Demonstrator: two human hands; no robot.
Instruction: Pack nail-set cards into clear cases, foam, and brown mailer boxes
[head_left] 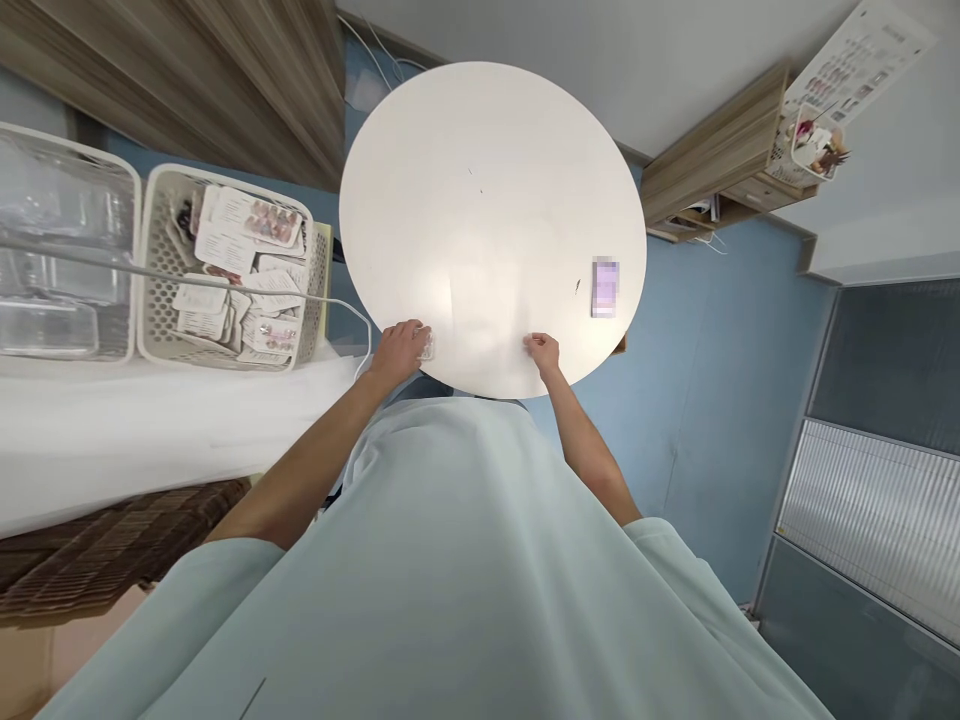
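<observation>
Your left hand [403,347] half-curls around a clear piece [428,346], gripping it; your right hand [543,352] closes, any pinched object too blurred to make out.

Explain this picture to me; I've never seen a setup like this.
There is no machine here, only a person's two bare hands. The single picture comes from a camera worn on their head, looking down past their pale shirt. On the round white table, the left hand is at a small clear object near the edge. The right hand has its fingertips together; whether it holds anything is unclear. A pixelated purple rectangle lies farther right.
</observation>
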